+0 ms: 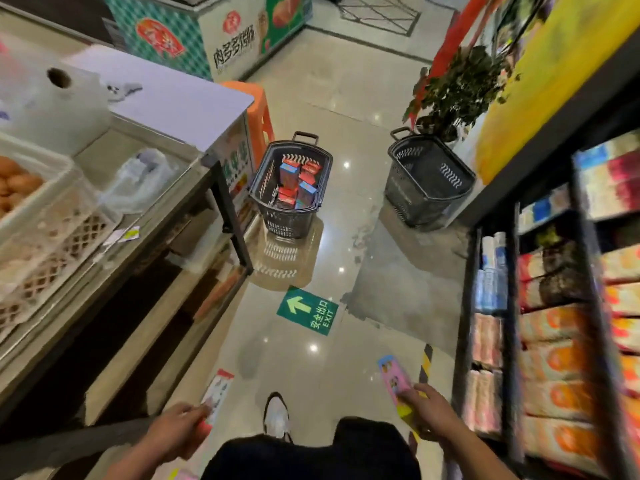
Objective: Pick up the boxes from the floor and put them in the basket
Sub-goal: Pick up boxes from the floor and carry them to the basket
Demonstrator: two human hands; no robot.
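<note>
I see a desk [166,109] on the left, shelf [554,306] right, exit sign [308,310] on the floor ahead. Left hand [180,427] grips a white/red box [218,389], right hand [429,407] a pink one [394,377]. Basket [289,188] w/ red/blue boxes [298,183] stands further ahead.

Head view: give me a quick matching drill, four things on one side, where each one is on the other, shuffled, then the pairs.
Things:
1. pink box
2. white and red box
3. basket with boxes
4. empty basket

Places:
A. on the floor beside the potted plant
B. held in the right hand
C. on the floor by the orange stool
D. held in the left hand

Pairs: 1-B, 2-D, 3-C, 4-A
</note>
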